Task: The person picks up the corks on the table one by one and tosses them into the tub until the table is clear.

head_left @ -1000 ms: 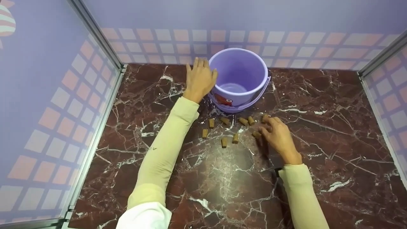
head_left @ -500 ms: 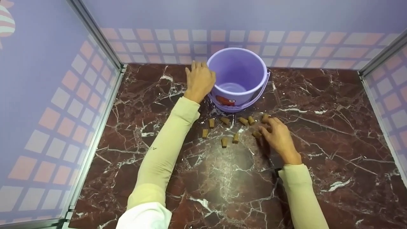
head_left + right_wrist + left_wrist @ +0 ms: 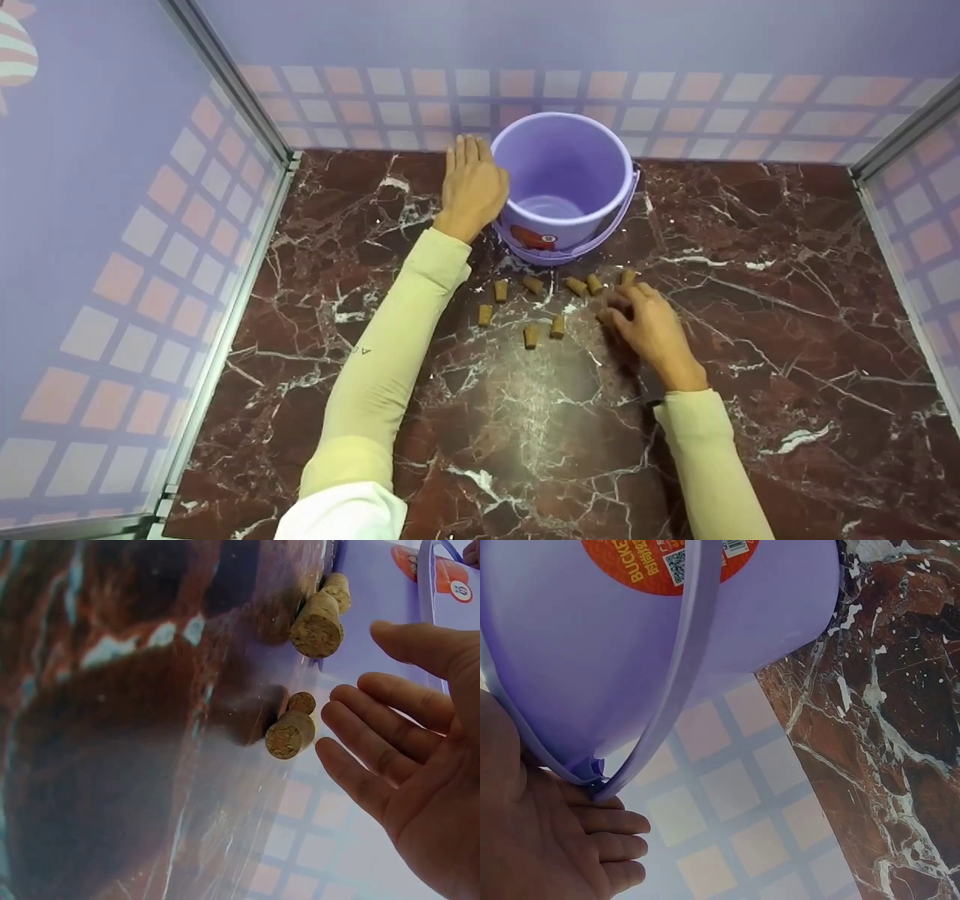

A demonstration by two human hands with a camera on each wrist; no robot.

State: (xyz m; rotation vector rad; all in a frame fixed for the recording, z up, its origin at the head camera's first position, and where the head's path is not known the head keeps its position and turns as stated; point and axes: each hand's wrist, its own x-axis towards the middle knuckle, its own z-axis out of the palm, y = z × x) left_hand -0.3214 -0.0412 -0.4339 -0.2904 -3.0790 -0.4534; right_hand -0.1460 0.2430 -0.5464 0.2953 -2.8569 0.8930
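The right hand (image 3: 652, 330) hangs low with its fingers stretched out and slightly spread, thumb apart, holding nothing. Its fingertips point at the nearest corks (image 3: 291, 736), just beside them; whether one touches a cork cannot be told. The left hand (image 3: 472, 187) has its fingers straight, side by side, the palm against the bucket's rim; its thumb is hidden.

The corks lie scattered on the desk (image 3: 570, 450) in front of the bucket (image 3: 555, 169), some near each other, others apart. They look light and firm with a little give, dry enough not to slip, though the grainy ends might crumble. They taper, so a thumb-and-finger pinch round the sides, near the thicker end, should hold best; a careless nudge could roll one lying down.

The bucket looks like thin, stiff plastic, light enough to slide if pushed. Its rim offers the steadiest hold; the handle (image 3: 684, 667) is lowered and probably swings loosely.
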